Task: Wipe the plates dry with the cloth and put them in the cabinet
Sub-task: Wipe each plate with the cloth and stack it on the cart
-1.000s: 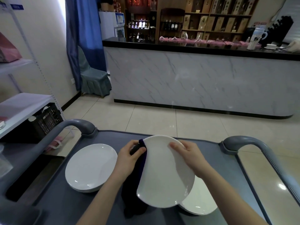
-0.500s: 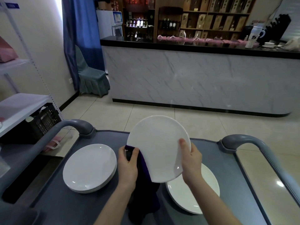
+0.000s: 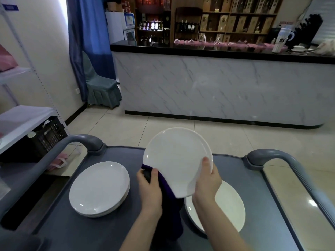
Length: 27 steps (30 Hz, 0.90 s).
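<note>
Person's right hand point(image 3: 206, 180) grips a white plate point(image 3: 176, 158) tilted up above a grey cart point(image 3: 253, 214), w/ left hand point(image 3: 150, 185) clutching a dark purple cloth point(image 3: 170, 201) against its lower edge, btwn a plate stack point(image 3: 99, 187) & another plate point(image 3: 228, 207).

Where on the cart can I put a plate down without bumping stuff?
Bare cart top lies in front of the left stack, plus a narrower strip between the right plate and the right rim. The middle is crowded: left hand, right hand, cloth, held plate.
</note>
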Motion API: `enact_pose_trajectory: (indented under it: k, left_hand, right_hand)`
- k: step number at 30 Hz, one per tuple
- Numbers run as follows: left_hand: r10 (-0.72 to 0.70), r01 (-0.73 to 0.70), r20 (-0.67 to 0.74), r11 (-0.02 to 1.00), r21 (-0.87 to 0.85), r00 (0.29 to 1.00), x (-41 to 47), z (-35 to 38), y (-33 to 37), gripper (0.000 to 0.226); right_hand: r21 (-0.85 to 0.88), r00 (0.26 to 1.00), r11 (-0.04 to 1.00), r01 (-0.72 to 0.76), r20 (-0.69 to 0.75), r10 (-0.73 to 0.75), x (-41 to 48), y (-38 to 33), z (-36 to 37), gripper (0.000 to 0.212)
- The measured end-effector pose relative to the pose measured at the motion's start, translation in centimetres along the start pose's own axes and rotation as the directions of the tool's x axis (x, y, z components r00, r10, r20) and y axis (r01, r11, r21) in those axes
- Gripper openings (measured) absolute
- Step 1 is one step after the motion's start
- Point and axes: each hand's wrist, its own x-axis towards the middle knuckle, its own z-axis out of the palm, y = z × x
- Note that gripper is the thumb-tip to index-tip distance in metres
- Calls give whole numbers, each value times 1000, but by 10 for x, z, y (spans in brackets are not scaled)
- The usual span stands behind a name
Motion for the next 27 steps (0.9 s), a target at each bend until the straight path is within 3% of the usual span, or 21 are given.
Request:
enact_pose_trajectory:
  k: [2, 4, 6, 9, 11, 13, 16, 18, 21, 27]
  left_hand:
    - [-22, 21, -64, 1000, -20, 998, -10, 10, -3, 6]
    - [-45, 42, -76, 998, -44, 996, -13, 12, -3, 13]
    - [-59, 55, -54, 996, -65, 997, -7, 8, -1, 13]
    - [-54, 51, -56, 997, -53, 997, 8, -2, 4, 9]
    - [-49, 47, -62, 998, -35, 997, 17, -9, 6, 17]
    - [-66, 66, -61, 998, -11, 996, 23, -15, 7, 22]
    - [-98, 98, -49, 995, 13, 994, 30, -20, 7, 25]
    - [-124, 125, -31, 992, 19, 992, 31, -20, 9, 26]
    - [-132, 131, 6, 990, 44, 991, 31, -20, 11, 26]
    - [-197, 196, 101, 981, 20, 975, 34, -21, 21, 31]
  right_hand:
    - [95, 998, 994, -46, -40, 50, -11, 4, 9, 23]
    - [51, 1000, 998, -26, 12, 25, -10, 6, 6, 20]
    - [-89, 986, 995, 51, 160, -37, -2, 7, -5, 17]
    - [-287, 907, 920, 268, 396, -141, 12, 7, -29, 13]
    - [-340, 822, 824, 453, 516, -239, 18, 4, -44, 33]
    - [-387, 679, 611, 691, 639, -363, 22, 0, -54, 53]
    - [-235, 261, 115, 965, 874, -410, 26, -3, -59, 56]
    - [-118, 76, -122, 985, 949, -306, 28, -4, -57, 61]
    - [-38, -18, -258, 965, 977, -212, 30, -3, -51, 60]
    - [7, -105, -329, 944, 954, -281, 31, 0, -51, 61]
